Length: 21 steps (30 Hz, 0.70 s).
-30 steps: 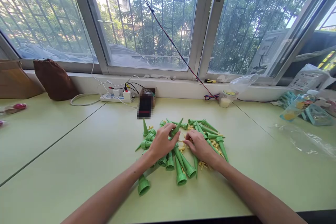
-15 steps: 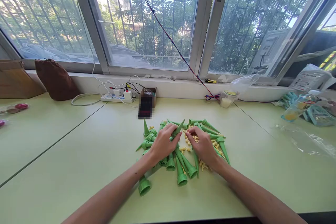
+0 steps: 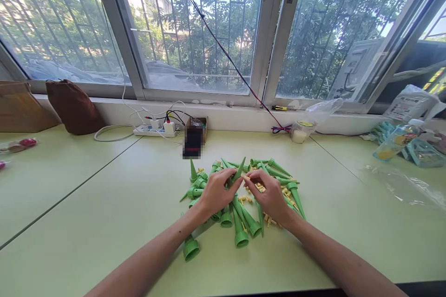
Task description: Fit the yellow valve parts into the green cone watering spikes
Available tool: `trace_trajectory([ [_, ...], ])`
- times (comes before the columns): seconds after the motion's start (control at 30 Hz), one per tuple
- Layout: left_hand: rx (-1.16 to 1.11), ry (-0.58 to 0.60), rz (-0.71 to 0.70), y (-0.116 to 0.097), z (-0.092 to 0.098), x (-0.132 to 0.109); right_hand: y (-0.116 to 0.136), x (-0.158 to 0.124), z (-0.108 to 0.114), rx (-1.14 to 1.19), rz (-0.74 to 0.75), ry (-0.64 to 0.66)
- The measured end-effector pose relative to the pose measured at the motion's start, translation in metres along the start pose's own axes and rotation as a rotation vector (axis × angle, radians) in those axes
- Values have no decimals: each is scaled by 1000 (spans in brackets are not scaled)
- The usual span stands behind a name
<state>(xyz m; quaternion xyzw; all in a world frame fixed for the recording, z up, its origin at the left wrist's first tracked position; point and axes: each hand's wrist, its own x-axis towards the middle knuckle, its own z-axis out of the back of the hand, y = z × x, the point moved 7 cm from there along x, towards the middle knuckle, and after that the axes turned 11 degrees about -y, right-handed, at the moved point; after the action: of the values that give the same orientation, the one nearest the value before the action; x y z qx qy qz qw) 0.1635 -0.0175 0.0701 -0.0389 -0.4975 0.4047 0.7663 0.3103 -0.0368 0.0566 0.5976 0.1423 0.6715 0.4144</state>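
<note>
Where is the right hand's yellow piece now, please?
In the head view, the yellow piece sits slightly right of centre, in the fingers of the right hand, close to the green cone in the left hand.

Just below the frame's centre, the right hand (image 3: 269, 195) has moved slightly upward, bringing a yellow peg (image 3: 247, 177) close beside the left hand's (image 3: 219, 190) cone (image 3: 239, 170), which now points more steeply upward. Loose pegs (image 3: 249, 190) the right hand earlier covered now show.
</note>
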Motion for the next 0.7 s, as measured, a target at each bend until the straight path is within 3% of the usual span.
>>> trace_trajectory([
  [0.3, -58, 43, 93, 1, -2, 2, 6, 1, 3, 2, 53, -15],
  [0.47, -150, 22, 210, 14, -3, 1, 13, 2, 4, -68, 146, -32],
  [0.7, -323, 50, 359, 26, -9, -3, 15, 3, 6, -90, 157, -44],
])
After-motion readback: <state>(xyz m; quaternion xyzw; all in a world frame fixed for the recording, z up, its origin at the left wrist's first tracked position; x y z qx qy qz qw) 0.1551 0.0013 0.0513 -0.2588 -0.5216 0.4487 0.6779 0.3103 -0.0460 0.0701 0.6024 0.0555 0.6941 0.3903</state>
